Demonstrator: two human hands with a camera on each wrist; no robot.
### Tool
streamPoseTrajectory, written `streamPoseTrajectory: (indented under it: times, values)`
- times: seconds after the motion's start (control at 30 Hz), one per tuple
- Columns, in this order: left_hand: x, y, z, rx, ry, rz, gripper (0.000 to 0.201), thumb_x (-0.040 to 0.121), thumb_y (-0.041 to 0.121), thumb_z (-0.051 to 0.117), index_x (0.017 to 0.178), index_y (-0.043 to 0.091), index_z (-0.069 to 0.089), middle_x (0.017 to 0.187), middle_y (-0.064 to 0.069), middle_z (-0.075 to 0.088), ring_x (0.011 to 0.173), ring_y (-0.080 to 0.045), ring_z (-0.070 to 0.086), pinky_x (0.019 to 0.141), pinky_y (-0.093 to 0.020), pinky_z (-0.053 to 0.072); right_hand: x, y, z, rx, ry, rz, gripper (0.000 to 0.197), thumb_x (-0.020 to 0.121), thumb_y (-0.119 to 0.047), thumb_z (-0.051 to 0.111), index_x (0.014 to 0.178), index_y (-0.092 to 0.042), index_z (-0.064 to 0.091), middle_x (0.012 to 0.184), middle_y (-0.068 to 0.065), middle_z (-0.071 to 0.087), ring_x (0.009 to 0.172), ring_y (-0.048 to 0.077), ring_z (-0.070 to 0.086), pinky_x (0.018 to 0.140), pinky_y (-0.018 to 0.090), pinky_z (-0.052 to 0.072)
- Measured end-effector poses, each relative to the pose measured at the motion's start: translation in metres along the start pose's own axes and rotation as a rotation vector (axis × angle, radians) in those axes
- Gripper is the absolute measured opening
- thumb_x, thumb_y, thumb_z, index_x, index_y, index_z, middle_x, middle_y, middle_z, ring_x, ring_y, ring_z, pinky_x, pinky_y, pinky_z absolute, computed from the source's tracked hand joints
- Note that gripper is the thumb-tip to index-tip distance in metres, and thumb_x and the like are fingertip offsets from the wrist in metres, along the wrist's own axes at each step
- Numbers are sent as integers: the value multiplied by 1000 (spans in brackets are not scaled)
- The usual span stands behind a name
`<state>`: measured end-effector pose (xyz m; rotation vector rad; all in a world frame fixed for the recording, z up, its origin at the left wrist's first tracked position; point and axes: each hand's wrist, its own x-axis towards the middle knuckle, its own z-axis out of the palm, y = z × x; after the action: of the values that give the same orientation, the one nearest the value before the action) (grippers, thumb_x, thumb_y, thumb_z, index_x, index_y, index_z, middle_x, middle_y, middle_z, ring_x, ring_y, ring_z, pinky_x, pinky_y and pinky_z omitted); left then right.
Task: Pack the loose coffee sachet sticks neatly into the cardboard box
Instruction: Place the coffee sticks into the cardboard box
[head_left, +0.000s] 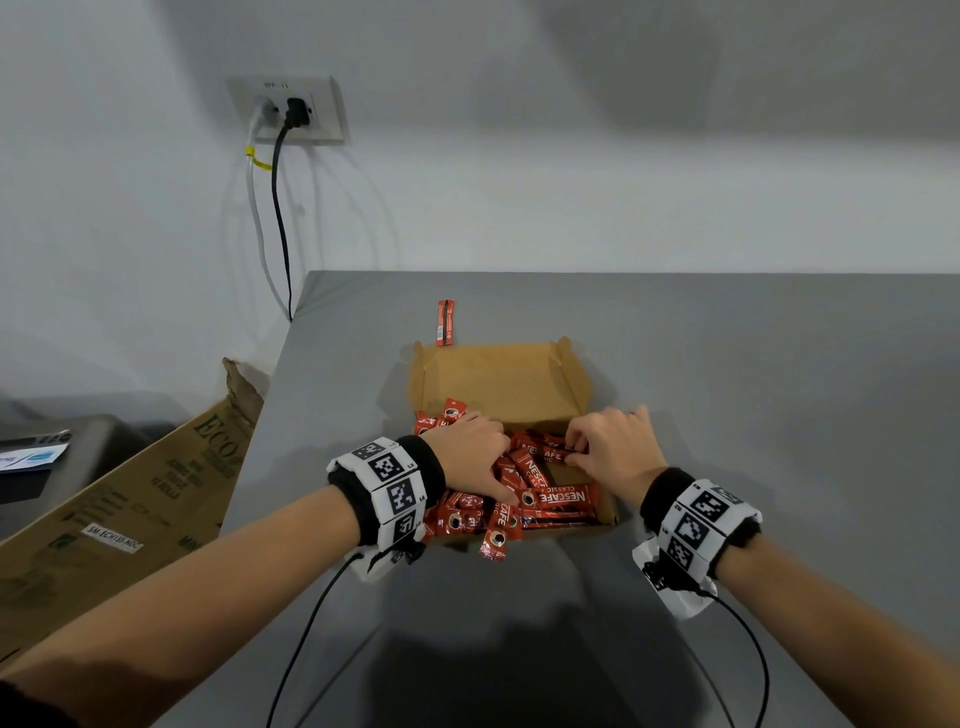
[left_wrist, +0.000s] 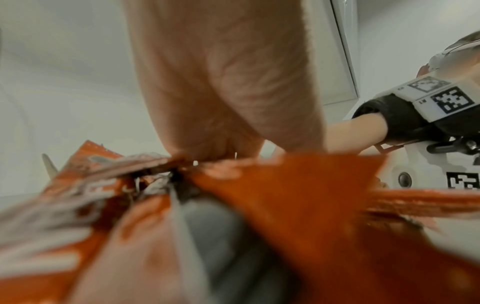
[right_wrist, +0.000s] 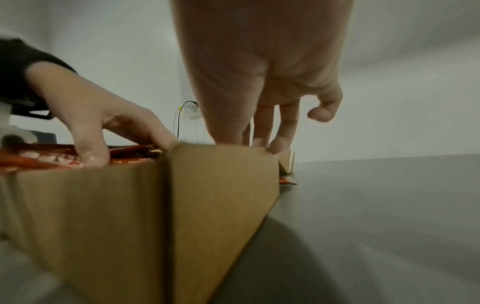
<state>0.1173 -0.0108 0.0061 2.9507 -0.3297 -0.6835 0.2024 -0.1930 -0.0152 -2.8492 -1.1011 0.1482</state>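
Note:
An open brown cardboard box (head_left: 498, 382) sits mid-table, its lid laid back. Red coffee sachet sticks (head_left: 550, 496) lie in a jumbled heap inside, and some spill over the near-left wall. My left hand (head_left: 470, 454) lies on the heap with fingers spread, pressing down; the right wrist view shows the left hand (right_wrist: 101, 125) on the sachets (right_wrist: 52, 159). My right hand (head_left: 605, 441) reaches in from the box's right wall (right_wrist: 213, 205), fingers curled, pinching a sachet at its tips. One loose sachet (head_left: 445, 322) lies beyond the box.
A large printed carton (head_left: 130, 499) leans against the table's left edge. A wall socket (head_left: 291, 111) with cables hangs at the back left. Bare grey tabletop (head_left: 753, 395) stretches right of the box. Wrist-camera cables trail toward me.

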Motion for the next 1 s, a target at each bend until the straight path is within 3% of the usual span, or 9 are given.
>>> streamPoseTrajectory:
  times: [0.17, 0.3, 0.37, 0.43, 0.53, 0.7, 1.0]
  values:
    - [-1, 2, -1, 1, 10, 6, 63, 82, 60, 55, 113, 5, 54, 114, -8, 53, 105, -22, 45, 99, -31, 30, 2, -9, 4, -94, 52, -35, 8, 85, -25, 60, 82, -22, 66, 87, -8, 66, 90, 18, 51, 77, 35, 27]
    - [-3, 4, -3, -41, 42, 6, 62, 81, 56, 60, 116, 6, 50, 114, -8, 53, 103, -21, 47, 94, -28, 33, 3, -10, 9, -90, 124, -38, 10, 74, -13, 69, 66, -17, 64, 70, -4, 66, 77, 24, 53, 69, 35, 28]
    - [-3, 5, -4, -48, 33, 11, 64, 81, 55, 60, 124, 10, 45, 117, -7, 53, 106, -21, 47, 96, -29, 32, 4, -10, 10, -63, 104, -21, 6, 80, -15, 63, 75, -16, 66, 81, -2, 67, 85, 25, 52, 73, 36, 31]
    - [-2, 6, -3, -12, 4, 15, 70, 82, 58, 56, 136, 18, 38, 122, -7, 51, 114, -23, 46, 106, -36, 27, 4, -10, 10, -56, 88, -39, 7, 84, -17, 59, 82, -16, 66, 88, -1, 67, 91, 25, 51, 76, 37, 31]
    - [0, 7, -2, 27, -29, -4, 78, 83, 61, 52, 146, 26, 24, 130, -8, 45, 123, -24, 40, 112, -40, 19, 4, -7, 9, -52, 109, -47, 9, 82, -21, 64, 90, -16, 65, 98, 1, 63, 98, 25, 51, 79, 37, 32]
    - [0, 6, -2, 46, -28, -5, 85, 83, 63, 50, 149, 21, 16, 139, -10, 41, 128, -25, 38, 114, -41, 18, 1, 0, 10, -10, 55, -12, 29, 85, -34, 62, 110, -20, 62, 111, -1, 54, 109, 19, 50, 90, 36, 35]
    - [2, 9, -2, 125, -58, -17, 86, 84, 65, 46, 148, 15, 20, 142, -11, 35, 130, -27, 34, 115, -45, 16, 4, -8, 7, -173, 24, -34, 19, 86, -32, 60, 99, -19, 65, 105, -3, 58, 103, 21, 49, 84, 37, 32]
